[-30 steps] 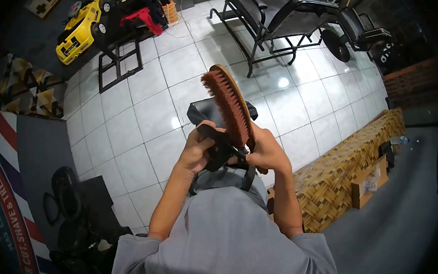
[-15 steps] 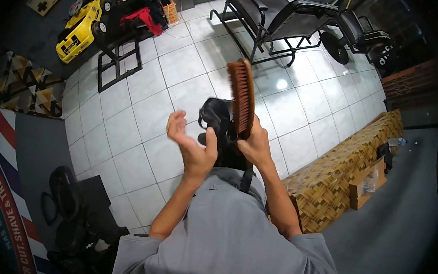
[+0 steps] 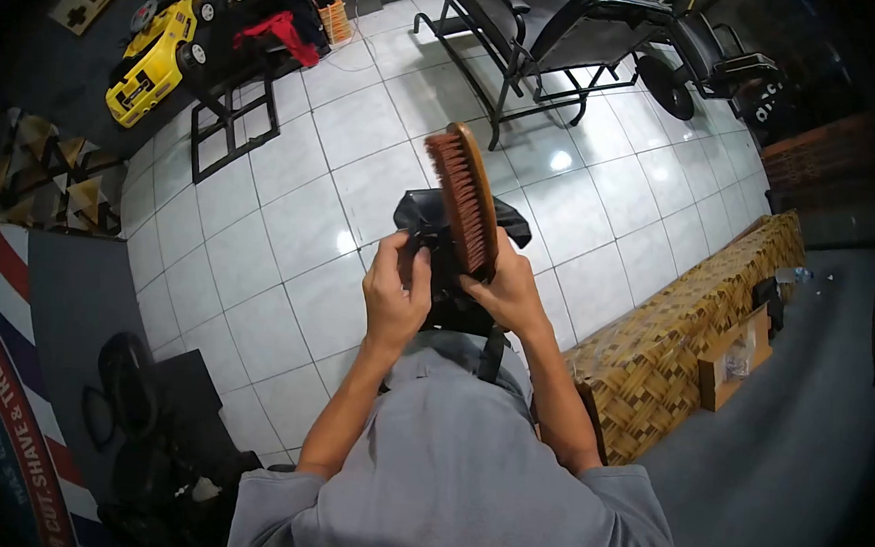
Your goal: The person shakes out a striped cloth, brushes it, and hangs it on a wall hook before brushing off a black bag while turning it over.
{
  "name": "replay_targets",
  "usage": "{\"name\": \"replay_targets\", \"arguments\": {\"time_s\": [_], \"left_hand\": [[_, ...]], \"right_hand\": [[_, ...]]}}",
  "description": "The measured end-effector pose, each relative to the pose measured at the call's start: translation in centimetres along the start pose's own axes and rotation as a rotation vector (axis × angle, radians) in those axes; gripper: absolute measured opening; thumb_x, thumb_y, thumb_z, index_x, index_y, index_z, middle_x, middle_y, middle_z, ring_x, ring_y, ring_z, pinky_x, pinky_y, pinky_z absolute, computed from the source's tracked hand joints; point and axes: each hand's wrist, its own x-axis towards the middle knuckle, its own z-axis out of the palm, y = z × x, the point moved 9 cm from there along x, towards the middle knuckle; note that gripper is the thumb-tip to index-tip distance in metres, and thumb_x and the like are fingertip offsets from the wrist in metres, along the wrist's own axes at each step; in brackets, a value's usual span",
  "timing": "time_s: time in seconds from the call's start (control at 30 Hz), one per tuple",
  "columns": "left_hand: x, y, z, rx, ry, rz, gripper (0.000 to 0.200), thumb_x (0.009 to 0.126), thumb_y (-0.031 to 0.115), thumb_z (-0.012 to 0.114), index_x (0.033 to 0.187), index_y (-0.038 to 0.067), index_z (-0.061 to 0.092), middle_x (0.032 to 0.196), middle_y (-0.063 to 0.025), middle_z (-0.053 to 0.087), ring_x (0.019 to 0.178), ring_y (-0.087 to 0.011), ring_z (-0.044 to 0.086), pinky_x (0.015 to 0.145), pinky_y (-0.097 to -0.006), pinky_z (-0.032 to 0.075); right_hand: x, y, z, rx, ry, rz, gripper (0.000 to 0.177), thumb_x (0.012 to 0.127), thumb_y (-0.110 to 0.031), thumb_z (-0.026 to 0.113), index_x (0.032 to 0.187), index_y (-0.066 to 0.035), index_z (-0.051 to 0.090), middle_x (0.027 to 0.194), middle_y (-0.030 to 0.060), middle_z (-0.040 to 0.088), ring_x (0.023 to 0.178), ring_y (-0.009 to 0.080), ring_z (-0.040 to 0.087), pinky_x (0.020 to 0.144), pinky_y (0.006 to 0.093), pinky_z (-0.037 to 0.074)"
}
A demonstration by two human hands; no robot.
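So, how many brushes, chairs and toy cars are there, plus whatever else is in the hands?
Brushes: 1, the wooden brush in the right hand
Other held things: 1, a black item gripped by the left hand
Chairs: 2, the black chairs
Toy cars: 1, the yellow toy car
Total: 5

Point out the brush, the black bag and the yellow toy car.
brush [image 3: 465, 203]: head view, on the reddish bristles.
black bag [image 3: 413, 210]: head view, on its upper left corner.
yellow toy car [image 3: 153, 56]: head view, on the middle of its body.
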Motion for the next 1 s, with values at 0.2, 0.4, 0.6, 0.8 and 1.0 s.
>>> {"name": "replay_targets", "arguments": {"time_s": [0.2,0.4,0.6,0.8,1.0], "left_hand": [[2.5,1.6,-1.2,0.089,0.027,0.237,0.020,0.085,-0.005,0.053,0.104,-0.003,0.050,0.090,-0.0126,0.056,0.071,-0.0209,0.058,0.060,-0.0286,0.047],[4.9,-0.8,-3.3,0.301,0.041,0.046,0.015,0.084,-0.004,0.052,0.099,-0.003,0.055,0.091,-0.0205,0.057,0.080,-0.0391,0.058,0.070,-0.0406,0.047],[6.1,-3.1,-3.2,0.198,-0.019,-0.071,0.013,0.087,0.000,0.052,0.098,-0.005,0.053,0.090,-0.0229,0.058,0.082,-0.0399,0.058,0.071,-0.0412,0.047],[2.8,3.3,-0.7,0.352,-0.091,0.445,0.064,0.073,0.029,0.078,0.124,0.005,0.046,0.128,-0.0197,0.045,0.115,-0.0350,0.050,0.091,-0.0425,0.043],[0.0,0.5,4.7,-0.044,-0.326,0.138,0.082,0.067,0.025,0.083,0.132,0.003,0.038,0.118,-0.0178,0.056,0.105,-0.0320,0.060,0.085,-0.0365,0.050]], "right_hand": [[-0.2,-1.4,1.0,-0.018,-0.119,-0.046,0.052,0.071,-0.009,0.076,0.112,-0.002,0.044,0.088,0.0223,0.063,0.088,0.0409,0.061,0.071,0.0401,0.050],[-0.4,-3.5,-1.3,-0.108,0.099,-0.294,0.054,0.070,-0.011,0.077,0.116,-0.003,0.049,0.089,0.0188,0.063,0.083,0.0361,0.063,0.071,0.0368,0.050],[-1.4,-0.8,-1.4,-0.070,0.167,-0.133,0.046,0.070,-0.002,0.074,0.113,-0.004,0.057,0.083,0.0122,0.066,0.071,0.0225,0.066,0.067,0.0284,0.050],[-1.1,0.2,-3.9,0.195,0.310,0.138,0.034,0.072,-0.002,0.071,0.103,0.001,0.061,0.084,0.0089,0.068,0.076,0.0142,0.064,0.070,0.0279,0.050],[-0.6,-1.4,-3.2,0.268,0.193,0.098,0.037,0.075,-0.014,0.077,0.103,0.003,0.060,0.088,0.0070,0.066,0.083,0.0157,0.063,0.074,0.0273,0.050]]}}
